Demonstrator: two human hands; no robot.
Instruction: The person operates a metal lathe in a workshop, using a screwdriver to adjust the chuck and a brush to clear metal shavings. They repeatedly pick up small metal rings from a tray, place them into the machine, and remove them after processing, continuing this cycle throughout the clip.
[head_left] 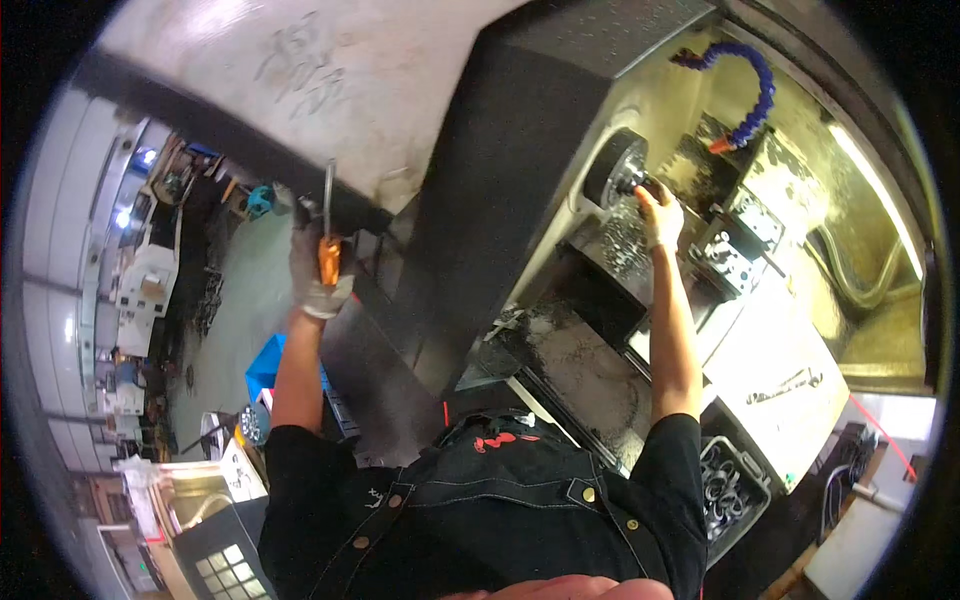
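With the right hand [660,212] pinching a small metal part [640,186] at the round chuck [612,168] just beside its fingers, and the left hand [318,272] closed around an orange-handled tool [328,240], I think the part should be seated straight and fully before the fingers let go.

The lathe bed [590,370] slopes below the right hand [660,205] — dark, littered with metal chips [625,240] just under that hand. Farther down, near the elbow, a grey crate [735,490] of metal rings sits beside the machine. The floor [235,300] lies left of the left hand [318,265] — a blue bin [265,365] stands on it below that hand.
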